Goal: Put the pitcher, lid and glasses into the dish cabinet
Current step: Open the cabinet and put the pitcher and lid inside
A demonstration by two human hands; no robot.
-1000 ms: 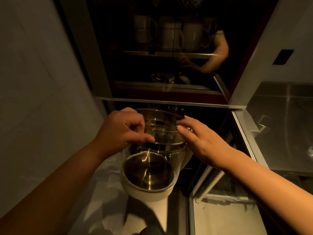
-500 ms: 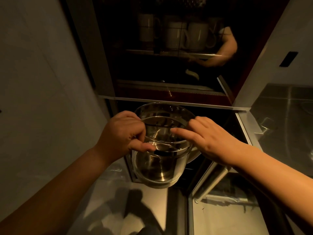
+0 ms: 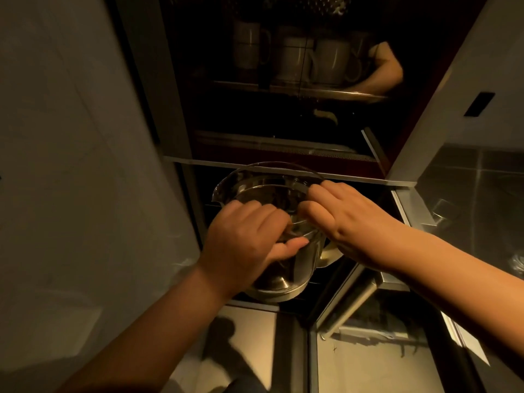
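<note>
A clear glass pitcher (image 3: 272,191) with a pale base is held inside the lower opening of the dark dish cabinet (image 3: 286,171), just above its wire rack. My left hand (image 3: 246,242) grips the near rim, fingers curled inside and thumb against the outer wall. My right hand (image 3: 348,219) grips the right side of the rim, where the pale handle (image 3: 330,255) shows below the palm. Lid and glasses are not clearly visible here.
Behind the glass front of the upper compartment stand several white mugs (image 3: 300,58). The lower cabinet door (image 3: 354,302) hangs open at the right. A steel counter (image 3: 476,199) lies to the right, a pale wall panel (image 3: 71,165) to the left.
Both hands have carried the pitcher forward and down, from above the floor into the lower cabinet opening. The right hand has closed onto the rim.
</note>
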